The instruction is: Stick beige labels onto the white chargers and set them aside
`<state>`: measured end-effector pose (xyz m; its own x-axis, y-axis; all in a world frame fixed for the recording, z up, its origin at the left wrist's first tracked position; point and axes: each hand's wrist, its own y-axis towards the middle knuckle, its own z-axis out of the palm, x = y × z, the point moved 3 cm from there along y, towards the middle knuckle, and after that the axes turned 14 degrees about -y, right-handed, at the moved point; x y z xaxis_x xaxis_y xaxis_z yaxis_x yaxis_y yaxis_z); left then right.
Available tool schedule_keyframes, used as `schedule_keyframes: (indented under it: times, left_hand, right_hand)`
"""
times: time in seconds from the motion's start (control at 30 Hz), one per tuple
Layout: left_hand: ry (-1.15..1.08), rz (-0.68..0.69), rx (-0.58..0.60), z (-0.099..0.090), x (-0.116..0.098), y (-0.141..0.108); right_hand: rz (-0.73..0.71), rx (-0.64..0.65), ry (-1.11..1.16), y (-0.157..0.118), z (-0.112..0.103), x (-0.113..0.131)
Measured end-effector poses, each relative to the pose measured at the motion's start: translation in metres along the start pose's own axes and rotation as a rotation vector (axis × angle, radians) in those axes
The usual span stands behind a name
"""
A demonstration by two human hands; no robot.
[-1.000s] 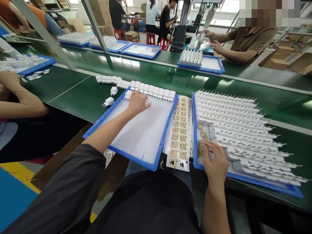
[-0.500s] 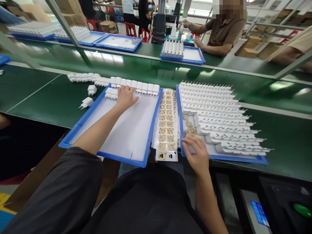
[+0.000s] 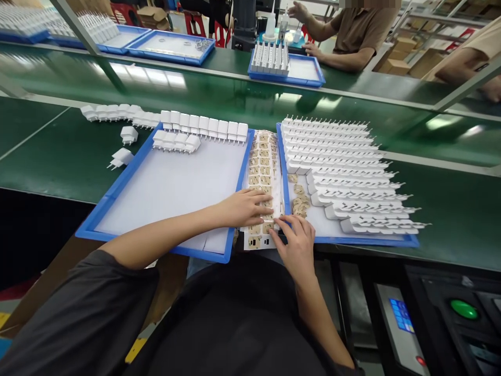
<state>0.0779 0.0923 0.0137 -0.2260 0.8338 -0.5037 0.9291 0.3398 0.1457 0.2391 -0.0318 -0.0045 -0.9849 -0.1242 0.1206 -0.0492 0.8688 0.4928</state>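
A sheet of tan stickers [image 3: 254, 163] lies between two blue-rimmed trays. My left hand [image 3: 245, 206] rests flat across it, fingers stretched to the right and covering several stickers. At the sheet's right edge, my right hand [image 3: 296, 243] has thumb and forefinger curled toward each other beside a sticker [image 3: 268, 228]; whatever is between the tips is too small to make out. The left tray [image 3: 156, 183] bears white plug adapters [image 3: 203, 125] along its far side, pins toward me. Rows of white adapters [image 3: 340, 172] fill most of the right tray [image 3: 364, 241], pins pointing up and right.
Crumpled tan scraps [image 3: 300, 201] lie in the right tray near its left rim. Loose adapters [image 3: 122, 156] sit on the green bench left of the trays. Across the bench, a person in a brown shirt [image 3: 358, 36] works behind another blue tray [image 3: 307, 82].
My left hand has left the adapters in the left tray and come down onto the sticker sheet. My right hand has moved left from the right tray to the sheet's edge. The view has shifted.
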Motion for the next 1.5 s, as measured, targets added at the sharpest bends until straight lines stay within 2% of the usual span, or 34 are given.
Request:
schedule_keyframes:
  times: [0.23, 0.37, 0.5, 0.6, 0.7, 0.83, 0.93, 1.03, 1.1, 1.2, 1.27, 1.33, 1.4, 1.5]
  left_hand:
    - [-0.025, -0.001, -0.013, 0.001, 0.001, -0.002]
    - [-0.021, 0.004, -0.015, 0.001, 0.002, -0.006]
    - [-0.004, 0.003, -0.031, -0.004, -0.002, 0.002]
    - [0.054, -0.024, -0.07, -0.01, -0.013, 0.036]
    - [0.128, -0.04, -0.18, -0.008, -0.027, 0.088]
    - [0.162, -0.025, -0.27, 0.014, -0.035, 0.149]
    - [0.141, 0.021, -0.263, 0.026, -0.033, 0.165]
    - [-0.054, 0.053, -0.255, 0.02, -0.036, 0.153]
    - [-0.36, 0.009, -0.261, 0.008, -0.039, 0.133]
    - [-0.937, -0.14, -0.312, -0.008, -0.043, 0.091]
    - [-1.262, -0.222, -0.333, -0.013, -0.046, 0.061]
    - [-1.484, -0.277, -0.325, -0.014, -0.049, 0.034]
    - [-1.556, -0.307, -0.321, -0.014, -0.049, 0.012]
    - [-1.375, -0.27, -0.396, -0.019, -0.047, -0.015]
  right_hand:
    - [0.032, -0.08, 0.068, 0.003, -0.003, 0.006]
    - [-0.054, 0.024, 0.369, -0.001, -0.015, -0.007]
    - [0.163, -0.013, 0.695, -0.017, -0.023, -0.039]
    - [0.271, -0.046, 0.741, -0.026, -0.022, -0.052]
    - [0.307, -0.05, 0.728, -0.028, -0.019, -0.053]
    - [0.291, -0.051, 0.707, -0.026, -0.02, -0.05]
    - [0.247, -0.05, 0.698, -0.028, -0.022, -0.053]
    - [0.291, -0.083, 0.701, -0.03, -0.022, -0.058]
    - [0.339, -0.141, 0.779, -0.029, -0.023, -0.059]
    - [0.358, -0.243, 0.948, -0.021, -0.028, -0.051]
    - [0.32, -0.273, 1.038, -0.012, -0.033, -0.04]
    - [0.255, -0.254, 1.114, -0.002, -0.038, -0.026]
    - [0.205, -0.206, 1.179, 0.006, -0.04, -0.012]
    - [0.181, -0.128, 1.267, 0.016, -0.038, 0.006]
